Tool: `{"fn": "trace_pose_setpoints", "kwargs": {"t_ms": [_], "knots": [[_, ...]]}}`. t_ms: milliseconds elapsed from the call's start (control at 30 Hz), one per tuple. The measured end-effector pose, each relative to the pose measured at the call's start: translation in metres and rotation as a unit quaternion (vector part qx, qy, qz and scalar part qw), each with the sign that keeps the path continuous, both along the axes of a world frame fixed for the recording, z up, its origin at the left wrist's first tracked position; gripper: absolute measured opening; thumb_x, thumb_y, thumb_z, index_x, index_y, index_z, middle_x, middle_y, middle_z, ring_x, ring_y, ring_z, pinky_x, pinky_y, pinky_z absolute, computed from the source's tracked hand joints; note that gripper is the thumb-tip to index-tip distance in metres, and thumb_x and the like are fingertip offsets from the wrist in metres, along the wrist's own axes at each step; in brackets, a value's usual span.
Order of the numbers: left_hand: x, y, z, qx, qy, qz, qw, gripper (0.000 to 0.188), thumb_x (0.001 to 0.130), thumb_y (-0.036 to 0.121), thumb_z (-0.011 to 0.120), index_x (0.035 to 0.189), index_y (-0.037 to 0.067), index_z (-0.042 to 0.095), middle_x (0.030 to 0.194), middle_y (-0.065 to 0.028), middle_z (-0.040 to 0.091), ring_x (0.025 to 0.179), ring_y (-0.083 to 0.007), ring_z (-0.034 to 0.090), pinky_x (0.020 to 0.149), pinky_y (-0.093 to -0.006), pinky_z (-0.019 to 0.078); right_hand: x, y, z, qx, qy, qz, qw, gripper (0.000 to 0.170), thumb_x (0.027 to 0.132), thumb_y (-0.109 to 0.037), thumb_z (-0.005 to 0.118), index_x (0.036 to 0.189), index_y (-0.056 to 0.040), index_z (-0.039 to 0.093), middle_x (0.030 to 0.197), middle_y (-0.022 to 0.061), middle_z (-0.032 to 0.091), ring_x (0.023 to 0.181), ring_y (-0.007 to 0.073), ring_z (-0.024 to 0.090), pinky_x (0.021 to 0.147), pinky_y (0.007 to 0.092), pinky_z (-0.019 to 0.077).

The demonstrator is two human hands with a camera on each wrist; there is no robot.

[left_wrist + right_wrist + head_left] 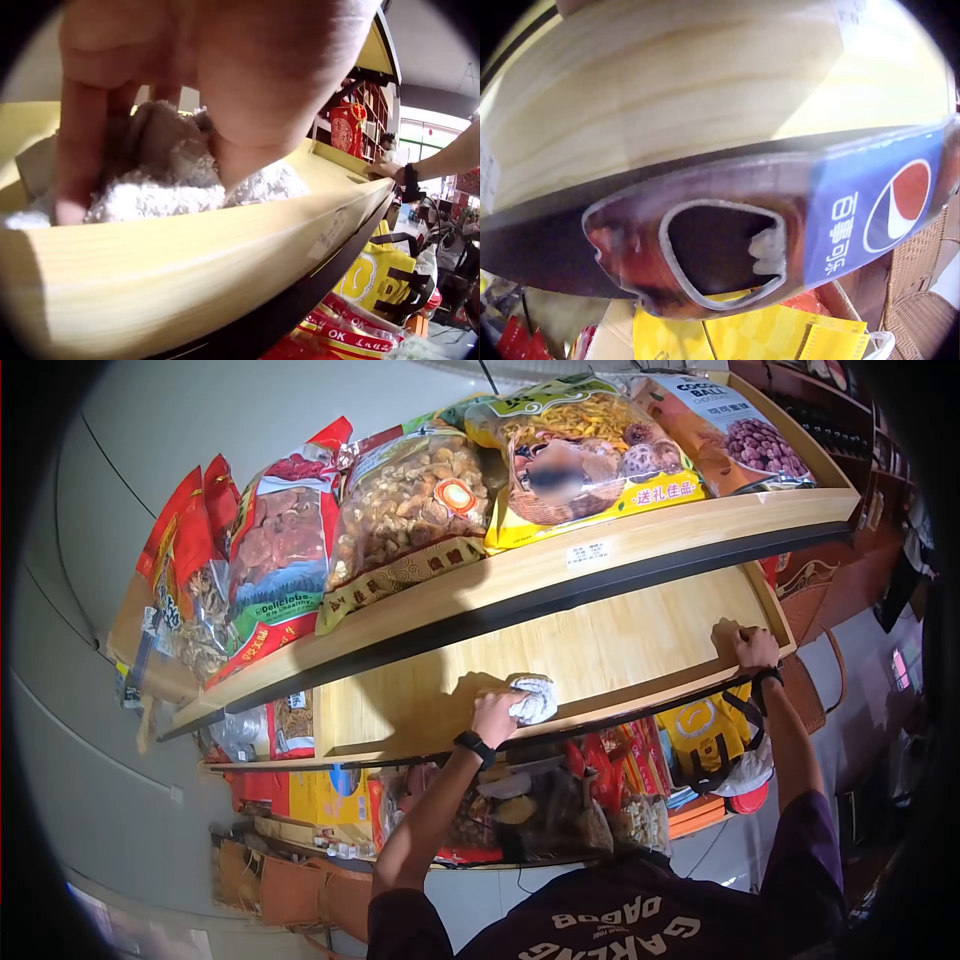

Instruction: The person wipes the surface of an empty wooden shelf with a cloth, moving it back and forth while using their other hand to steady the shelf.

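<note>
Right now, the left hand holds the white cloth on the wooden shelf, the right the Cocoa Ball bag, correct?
Wrong for the right hand: the head view shows it on the front rim of the wooden shelf. The left hand does hold the white cloth on that shelf.

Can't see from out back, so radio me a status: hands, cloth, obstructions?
Left hand gripping white cloth on middle shelf. Right hand holding its rim. Upper shelf, loaded with bags, may limit room above.

Both arms (432, 815) outstretched, left hand (494, 718) and right hand (757, 648) well apart, fingers bent.
</note>
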State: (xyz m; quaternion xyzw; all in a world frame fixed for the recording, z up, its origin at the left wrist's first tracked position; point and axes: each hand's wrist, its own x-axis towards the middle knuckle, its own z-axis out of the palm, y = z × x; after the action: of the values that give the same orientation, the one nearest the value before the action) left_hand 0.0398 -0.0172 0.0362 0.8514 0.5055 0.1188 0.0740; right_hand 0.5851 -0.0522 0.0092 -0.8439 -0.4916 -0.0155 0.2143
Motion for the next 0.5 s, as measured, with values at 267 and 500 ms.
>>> {"fn": "trace_pose_setpoints", "kwargs": {"t_ms": [267,500], "knots": [[0.005,0.071,0.004,0.04,0.011,0.064,0.997,0.045,0.076,0.003,0.067,0.116,0.022,0.073,0.099,-0.0165,0.071,0.092,-0.0365,0.068,0.086,-0.0483,0.0529,-0.015,-0.008,0.019,0.012,0.016,-0.011,1.0,0.032,0.086,-0.037,0.062,0.094,-0.0101,0.077,0.089,0.0215,0.07,0.085,0.0382,0.068,0.082,0.0447,0.0548],[-0.023,0.189,-0.033,0.19,-0.018,0.036,0.981,0.039,0.075,0.008,0.069,0.112,0.019,0.074,0.103,-0.0186,0.07,0.097,-0.0358,0.067,0.09,-0.0452,0.0529,-0.02,-0.008,0.029,-0.015,0.018,-0.022,0.999,0.032,0.086,-0.037,0.062,0.096,-0.0113,0.078,0.091,0.0184,0.072,0.084,0.0365,0.068,0.081,0.0427,0.0554]]}}
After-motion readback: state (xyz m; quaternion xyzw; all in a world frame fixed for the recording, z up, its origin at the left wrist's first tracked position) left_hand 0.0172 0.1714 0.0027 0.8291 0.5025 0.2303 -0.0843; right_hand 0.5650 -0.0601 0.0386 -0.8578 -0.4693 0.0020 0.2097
